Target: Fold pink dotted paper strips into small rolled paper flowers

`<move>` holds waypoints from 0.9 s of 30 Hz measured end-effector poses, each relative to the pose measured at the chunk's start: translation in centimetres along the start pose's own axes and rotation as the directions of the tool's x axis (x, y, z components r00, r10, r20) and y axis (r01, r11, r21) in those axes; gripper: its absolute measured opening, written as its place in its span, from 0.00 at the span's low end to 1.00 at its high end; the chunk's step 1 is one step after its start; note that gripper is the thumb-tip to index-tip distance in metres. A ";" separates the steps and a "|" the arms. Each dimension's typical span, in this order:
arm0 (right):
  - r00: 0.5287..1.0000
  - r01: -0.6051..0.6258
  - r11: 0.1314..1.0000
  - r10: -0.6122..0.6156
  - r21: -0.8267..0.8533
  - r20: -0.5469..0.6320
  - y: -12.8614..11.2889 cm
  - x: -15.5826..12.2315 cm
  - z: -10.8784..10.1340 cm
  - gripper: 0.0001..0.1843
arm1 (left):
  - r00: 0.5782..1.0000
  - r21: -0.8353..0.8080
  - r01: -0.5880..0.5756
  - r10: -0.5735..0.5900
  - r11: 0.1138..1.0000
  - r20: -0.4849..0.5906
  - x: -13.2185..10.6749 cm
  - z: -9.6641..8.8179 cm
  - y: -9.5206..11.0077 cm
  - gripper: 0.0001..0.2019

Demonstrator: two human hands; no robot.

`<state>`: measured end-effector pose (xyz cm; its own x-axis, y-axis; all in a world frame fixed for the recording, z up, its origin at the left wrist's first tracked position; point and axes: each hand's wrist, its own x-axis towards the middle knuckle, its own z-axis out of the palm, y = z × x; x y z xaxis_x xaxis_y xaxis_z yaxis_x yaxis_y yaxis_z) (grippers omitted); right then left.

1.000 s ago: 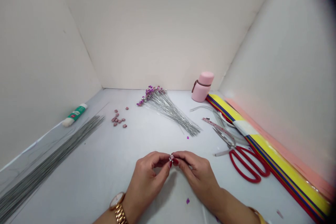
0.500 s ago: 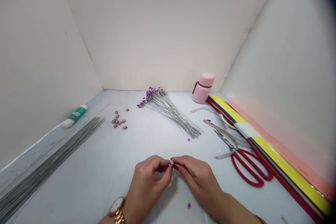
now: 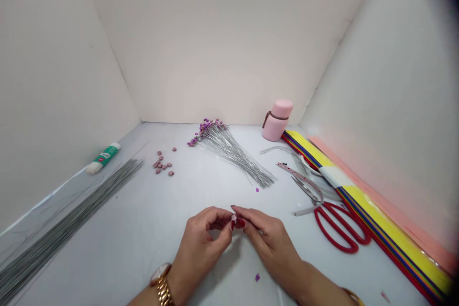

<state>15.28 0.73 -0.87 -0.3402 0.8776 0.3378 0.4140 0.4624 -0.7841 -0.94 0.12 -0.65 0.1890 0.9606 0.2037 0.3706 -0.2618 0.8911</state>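
Note:
Between the fingertips of both hands is a small pink paper star [image 3: 234, 218], partly covered by the fingers. My left hand [image 3: 206, 233] pinches it from the left with thumb and forefinger, and my right hand [image 3: 267, 235] closes on it from the right. Both hands hover low over the white table, fingertips meeting. Several similar pink stars [image 3: 163, 166] lie loose farther back on the left. Beyond my hands rests a bundle of silvery wire stems [image 3: 236, 155] tipped with purple and pink stars [image 3: 211, 125].
Red-handled scissors [image 3: 340, 227] lie at right among paper strips [image 3: 301, 174]. Coloured sheets [image 3: 376, 208] run along the right wall; a pink flask [image 3: 277, 120] stands behind. Grey wires [image 3: 79, 215] and a glue stick [image 3: 103, 158] lie left. Purple bits [image 3: 257, 277] lie near my right hand.
Both hands have risen slightly in view. More of the small star now shows between the fingertips, and my right forefinger is straighter above it. The other things lie as before.

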 end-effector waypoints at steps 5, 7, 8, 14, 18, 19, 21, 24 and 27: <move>1.000 0.011 1.000 -0.011 -0.014 -0.028 0.0 -0.1 -0.1 0.13 | 1.000 -0.016 -0.021 0.021 1.000 0.005 0.0 0.0 -0.1 0.07; 0.999 0.004 1.000 -0.005 -0.026 -0.054 0.0 -0.1 -0.1 0.12 | 1.000 -0.010 -0.018 0.018 1.000 -0.009 0.0 0.1 -0.2 0.07; 0.998 0.004 0.999 -0.006 -0.033 -0.063 0.0 0.0 -0.1 0.11 | 1.000 -0.003 -0.013 0.013 1.000 -0.018 0.0 0.1 -0.2 0.07; 0.996 -0.001 0.997 -0.005 -0.076 -0.089 0.1 0.1 0.0 0.10 | 1.000 0.044 -0.026 0.027 0.999 -0.016 -0.1 0.1 0.0 0.07; 0.998 0.000 0.997 -0.005 -0.076 -0.070 -0.1 -0.1 0.1 0.09 | 0.996 0.117 -0.083 0.086 0.990 -0.022 -0.2 -0.1 0.2 0.06; 0.998 0.003 0.997 -0.008 -0.073 -0.066 -0.1 -0.1 0.1 0.10 | 0.995 0.135 -0.095 0.099 0.986 -0.024 -0.2 -0.1 0.2 0.06; 0.998 0.024 0.997 -0.029 -0.073 -0.061 -0.2 -0.2 0.1 0.10 | 0.993 0.166 -0.105 0.111 0.981 -0.032 -0.2 0.0 0.2 0.05; 0.994 0.080 0.991 -0.087 -0.105 -0.061 -0.2 -0.2 0.3 0.11 | 0.992 0.202 -0.090 0.106 0.975 -0.068 -0.2 0.2 0.1 0.04; 0.990 0.121 0.982 -0.130 -0.145 -0.053 -0.1 -0.3 0.5 0.11 | 0.992 0.206 -0.059 0.080 0.977 -0.097 -0.1 0.4 0.1 0.04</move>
<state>14.97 0.39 -1.17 -0.3459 0.8155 0.4640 0.4877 0.5787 -0.6536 -0.54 -0.07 -0.75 0.1289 0.9409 0.3131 0.5385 -0.3316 0.7747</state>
